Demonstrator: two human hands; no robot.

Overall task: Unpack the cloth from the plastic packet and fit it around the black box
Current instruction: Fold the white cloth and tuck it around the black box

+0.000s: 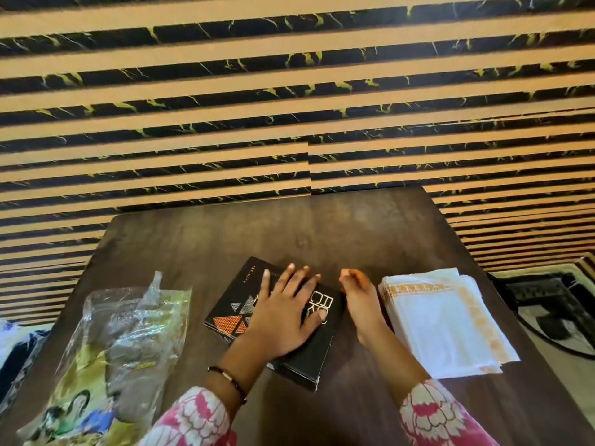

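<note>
The black box (pixel 238 300), flat with white lettering and orange triangles, lies turned at an angle at the middle of the dark table (pixel 322 233). My left hand (pixel 283 313) rests flat on its lid, fingers spread. My right hand (pixel 360 297) stands on its edge against the box's right side, fingers loosely curled, holding nothing. The folded white cloth (pixel 444 323) with orange border lies on the table just right of that hand. The crumpled plastic packet (pixel 128 342), clear with green print, lies at the table's left.
A striped tan and black wall panel (pixel 289 107) rises behind the table. The table's right edge drops to a patterned floor mat (pixel 553 304). Dark and white fabric (pixel 16 349) shows at the far left.
</note>
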